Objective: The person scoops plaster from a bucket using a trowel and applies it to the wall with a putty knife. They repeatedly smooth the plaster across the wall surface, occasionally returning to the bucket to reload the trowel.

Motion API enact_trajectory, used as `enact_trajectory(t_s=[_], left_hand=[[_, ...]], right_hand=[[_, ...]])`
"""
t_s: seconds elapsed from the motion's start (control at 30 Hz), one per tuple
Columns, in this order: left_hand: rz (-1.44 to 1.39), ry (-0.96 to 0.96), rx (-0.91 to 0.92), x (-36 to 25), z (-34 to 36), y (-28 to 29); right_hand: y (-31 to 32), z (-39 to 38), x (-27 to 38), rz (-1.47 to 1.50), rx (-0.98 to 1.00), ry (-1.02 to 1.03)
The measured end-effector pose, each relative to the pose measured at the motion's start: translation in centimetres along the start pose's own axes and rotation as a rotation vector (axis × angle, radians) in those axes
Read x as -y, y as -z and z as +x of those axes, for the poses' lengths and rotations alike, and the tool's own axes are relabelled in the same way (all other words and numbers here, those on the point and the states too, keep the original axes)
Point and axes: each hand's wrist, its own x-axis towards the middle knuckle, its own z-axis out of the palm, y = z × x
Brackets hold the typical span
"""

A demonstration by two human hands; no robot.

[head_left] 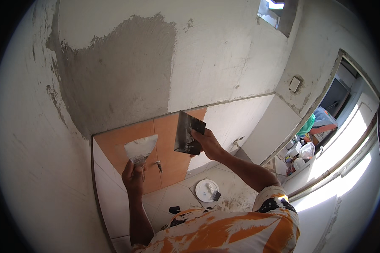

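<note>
Our left hand [133,180] is closed around the lower part of a wide putty knife [140,146], and its whitish blade points upward. Our right hand [205,142] grips a dark flat scraper [185,131] at one edge, with the thumb laid upon its face. We have both tools before the orange tiles [169,170]; below lies a white plate [201,195] with white paste [210,188].

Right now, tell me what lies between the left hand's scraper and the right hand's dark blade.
In the head view, the gap between scraper and dark blade is bare; only orange wall tile shows behind.
</note>
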Motion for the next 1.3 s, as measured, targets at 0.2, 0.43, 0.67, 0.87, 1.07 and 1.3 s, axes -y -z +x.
enact_trajectory(t_s=[0.2, 0.43, 0.67, 0.87, 1.07, 1.3], left_hand=[[0.834, -0.409, 0.155, 0.9, -0.8, -1.8], [0.561, 0.002, -0.004, 4.7, -6.2, 0.6], [0.532, 0.258, -0.004, 6.8, -11.9, 2.4], [0.473, 0.303, -0.051, 7.6, -13.5, 3.2], [0.427, 0.399, -0.082, 7.3, -13.3, 3.6], [0.369, 0.476, -0.082, 8.2, -14.1, 3.0]], right_hand=[[-2.3, -1.3, -1.4, 0.812, -0.085, -0.144], [7.9, 10.3, -4.0, 0.769, -0.49, 0.154], [9.2, 17.6, -4.0, 0.726, -0.534, 0.091], [10.1, 20.7, 0.9, 0.581, -0.587, 0.031], [9.5, 16.3, 3.8, 0.498, -0.644, 0.126], [11.0, 17.9, -3.3, 0.629, -0.615, -0.003]])
